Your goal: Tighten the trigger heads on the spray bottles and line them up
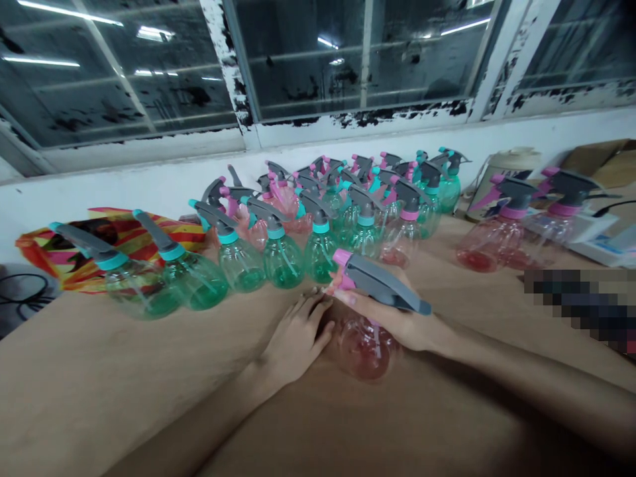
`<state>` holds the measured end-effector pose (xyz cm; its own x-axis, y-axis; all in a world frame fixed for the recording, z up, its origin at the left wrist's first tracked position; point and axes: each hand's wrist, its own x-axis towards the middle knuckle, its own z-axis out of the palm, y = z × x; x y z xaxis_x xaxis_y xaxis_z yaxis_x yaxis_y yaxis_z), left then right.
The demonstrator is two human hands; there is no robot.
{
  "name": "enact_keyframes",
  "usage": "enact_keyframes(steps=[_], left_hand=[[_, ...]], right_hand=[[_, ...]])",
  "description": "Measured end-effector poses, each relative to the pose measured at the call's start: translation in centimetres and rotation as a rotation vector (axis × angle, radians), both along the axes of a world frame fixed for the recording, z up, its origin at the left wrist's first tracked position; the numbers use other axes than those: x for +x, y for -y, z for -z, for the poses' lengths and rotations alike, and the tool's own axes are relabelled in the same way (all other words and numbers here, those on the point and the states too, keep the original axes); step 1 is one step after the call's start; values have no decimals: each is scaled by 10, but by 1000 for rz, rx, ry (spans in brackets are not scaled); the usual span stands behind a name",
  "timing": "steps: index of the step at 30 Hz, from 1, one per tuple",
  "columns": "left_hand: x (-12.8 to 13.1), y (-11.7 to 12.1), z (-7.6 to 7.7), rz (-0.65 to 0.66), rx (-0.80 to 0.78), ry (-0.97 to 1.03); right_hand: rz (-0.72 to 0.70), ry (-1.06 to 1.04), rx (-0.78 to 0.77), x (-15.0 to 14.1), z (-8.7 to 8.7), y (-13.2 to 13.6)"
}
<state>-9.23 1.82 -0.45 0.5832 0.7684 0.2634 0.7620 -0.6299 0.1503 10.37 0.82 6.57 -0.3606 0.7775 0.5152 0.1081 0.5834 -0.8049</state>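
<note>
A pink clear spray bottle (pixel 365 344) with a grey trigger head and pink nozzle stands on the brown table (pixel 99 384) in front of me. My right hand (pixel 397 318) grips its neck and trigger head from the right. My left hand (pixel 298 338) lies flat on the table with its fingers against the bottle's left side. Just behind stands a crowd of several green and pink spray bottles (pixel 322 218).
Two green bottles (pixel 163 278) stand at the left in front of a red and yellow striped bag (pixel 119 232). Two pink bottles (pixel 501 232) and a beige jug (pixel 501 172) stand at the right. A white wall and windows run behind.
</note>
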Motion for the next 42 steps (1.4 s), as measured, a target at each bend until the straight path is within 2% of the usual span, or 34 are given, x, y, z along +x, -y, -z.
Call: enact_keyframes(steps=[10,14,20,28,36,42], left_hand=[[-1,-3,3,0,14,16],[-3,-3,6,-6,27,18],[-3,-3,3,-1,7,0],[-3,-5,6,-17,10,-19],[-12,0,5,-39,17,-41],[-20,17,2,-48,13,-85]], right_hand=[[91,13,-4,6,4,6],[97,-3,-28,11,6,10],[71,12,-15,18,6,15],[184,37,19,25,6,22],[138,-86,-63,27,6,22],[119,-90,-50,21,6,20]])
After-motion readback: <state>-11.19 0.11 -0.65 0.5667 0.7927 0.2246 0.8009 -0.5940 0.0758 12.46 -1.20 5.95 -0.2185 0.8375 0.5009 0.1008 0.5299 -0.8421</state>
